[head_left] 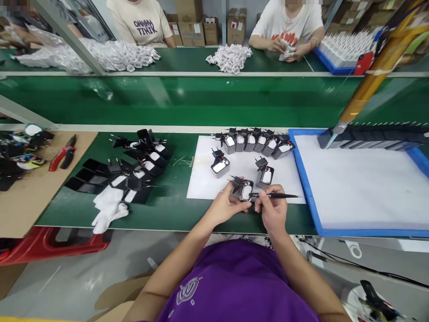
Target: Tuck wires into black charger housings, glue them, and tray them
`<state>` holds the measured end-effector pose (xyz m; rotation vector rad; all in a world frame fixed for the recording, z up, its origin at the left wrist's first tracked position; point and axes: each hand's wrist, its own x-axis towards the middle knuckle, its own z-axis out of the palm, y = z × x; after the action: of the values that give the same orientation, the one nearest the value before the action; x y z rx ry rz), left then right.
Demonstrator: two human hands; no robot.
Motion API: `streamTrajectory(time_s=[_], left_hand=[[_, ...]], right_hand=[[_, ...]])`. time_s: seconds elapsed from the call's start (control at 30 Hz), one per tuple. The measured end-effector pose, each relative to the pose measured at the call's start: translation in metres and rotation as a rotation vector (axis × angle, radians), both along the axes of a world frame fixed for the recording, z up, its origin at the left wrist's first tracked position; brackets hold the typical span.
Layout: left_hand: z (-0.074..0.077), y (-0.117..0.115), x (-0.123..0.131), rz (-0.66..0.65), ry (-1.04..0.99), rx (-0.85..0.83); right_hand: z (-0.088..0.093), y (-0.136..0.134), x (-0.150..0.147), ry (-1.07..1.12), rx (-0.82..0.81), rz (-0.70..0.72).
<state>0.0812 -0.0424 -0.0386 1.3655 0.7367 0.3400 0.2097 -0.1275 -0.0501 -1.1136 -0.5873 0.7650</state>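
My left hand point(228, 206) is closed around the sides of an open power adapter housing point(247, 189), a dark box with a white part inside and a black plug piece on wires. In my right hand point(273, 210) are slim black tweezers point(279, 195), held level with the pointed tip to the right and the blunt end at the housing's opening. Just behind, another open adapter point(265, 175) stands on the white sheet point(201, 188). A further adapter point(220, 165) sits to the left, and several more point(251, 142) form a curved row at the back.
Dark housings point(147, 165) and white gloves point(109, 208) lie to the left, beyond them red-handled pliers point(63, 154). On the right, a blue-edged tray point(310, 197) holds a row of dark units point(372, 137) under a hanging yellow tube point(375, 76). Two co-workers sit across a green conveyor point(187, 100).
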Motion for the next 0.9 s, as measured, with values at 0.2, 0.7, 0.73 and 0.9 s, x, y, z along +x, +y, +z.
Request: streamTrajectory(time_s=[0.2,0.7,0.73,0.9], left_hand=[[0.005,-0.002,0.001,0.253,-0.242,-0.241],[0.063,-0.029,-0.015,0.386,-0.584,-0.567],[0.062,-0.029,-0.015,0.390,-0.587,-0.579],[0.060,-0.031,-0.015,0.409,-0.632,-0.638]], right_hand=[[0.002,-0.001,0.004,0.083,0.042,-0.209],[0.002,-0.007,0.003,0.106,-0.018,-0.059],[0.001,-0.007,0.003,0.107,-0.017,-0.058],[0.001,-0.005,-0.003,0.111,0.025,-0.079]])
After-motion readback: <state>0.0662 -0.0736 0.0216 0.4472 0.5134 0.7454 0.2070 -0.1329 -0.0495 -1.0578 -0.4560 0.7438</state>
